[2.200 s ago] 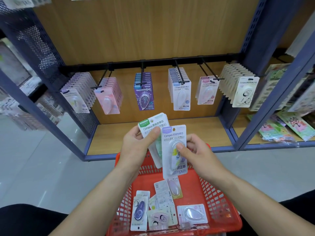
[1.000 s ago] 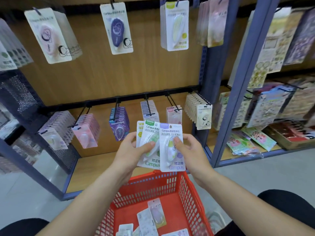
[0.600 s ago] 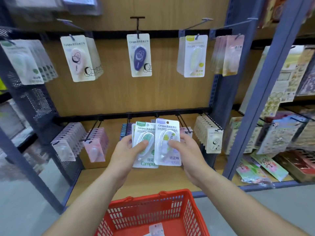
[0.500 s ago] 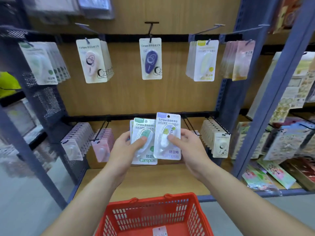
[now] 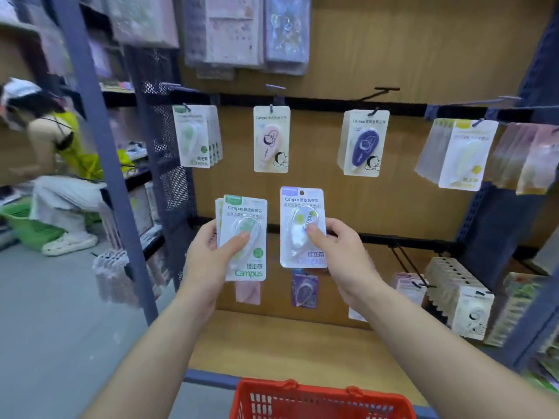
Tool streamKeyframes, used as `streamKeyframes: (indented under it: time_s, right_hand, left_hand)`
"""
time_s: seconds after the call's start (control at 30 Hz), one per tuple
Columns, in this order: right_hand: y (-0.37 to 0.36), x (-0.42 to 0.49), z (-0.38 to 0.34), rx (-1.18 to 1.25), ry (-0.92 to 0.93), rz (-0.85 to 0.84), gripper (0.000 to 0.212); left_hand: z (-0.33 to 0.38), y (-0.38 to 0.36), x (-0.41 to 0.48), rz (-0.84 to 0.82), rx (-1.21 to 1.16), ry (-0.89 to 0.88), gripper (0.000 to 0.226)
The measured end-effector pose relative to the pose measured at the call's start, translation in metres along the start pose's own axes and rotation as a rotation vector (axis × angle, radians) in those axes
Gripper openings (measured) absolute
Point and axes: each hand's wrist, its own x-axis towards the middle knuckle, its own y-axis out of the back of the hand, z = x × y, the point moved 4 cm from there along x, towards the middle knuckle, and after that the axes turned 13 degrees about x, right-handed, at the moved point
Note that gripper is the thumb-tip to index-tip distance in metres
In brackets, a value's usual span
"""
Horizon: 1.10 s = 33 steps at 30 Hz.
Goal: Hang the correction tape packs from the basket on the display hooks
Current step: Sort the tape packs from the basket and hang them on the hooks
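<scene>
The big wood-backed display shelf (image 5: 423,55) fills most of the view. The red basket (image 5: 320,397) sits way below both hands, with only its rim showing. Both bare arms reach forward and up, and the hands are side by side at about the same height with a small gap between them. The left hand (image 5: 208,258) grasps a little stack of green packs (image 5: 246,267), thumb across the front bubble and fingers behind. I can see the edges of at least two but can't count them exactly. The right hand (image 5: 341,255) pinches one single purple-topped pack (image 5: 298,240) the same way. Everything held stands upright with the long side vertical, the print facing the camera and the hang hole on top. Above the grip, four bunches hang off the top rail (image 5: 317,101): green, pink, navy and yellow, left to right. A fifth at the far right is too blurry to make out. A black hook (image 5: 381,91) sticks out up and right of the single pack.
</scene>
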Motion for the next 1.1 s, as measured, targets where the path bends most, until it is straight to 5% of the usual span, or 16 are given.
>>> streamKeyframes:
  time_s: [0.63,0.93,1.1]
  right_hand:
    - [-0.001,-0.071,0.188,-0.061,-0.426,0.079,0.014]
    - [-0.032,-0.036,0.202,-0.059,-0.426,-0.035,0.018]
    - [-0.087,0.007,0.237,-0.038,-0.433,-0.094,0.015]
  left_hand:
    - [-0.156,0.055,-0.045,-0.238,0.438,0.399,0.029]
    - [-0.148,0.08,-0.029,-0.061,0.391,0.369,0.019]
    - [-0.166,0.121,-0.01,-0.001,0.311,0.4,0.032]
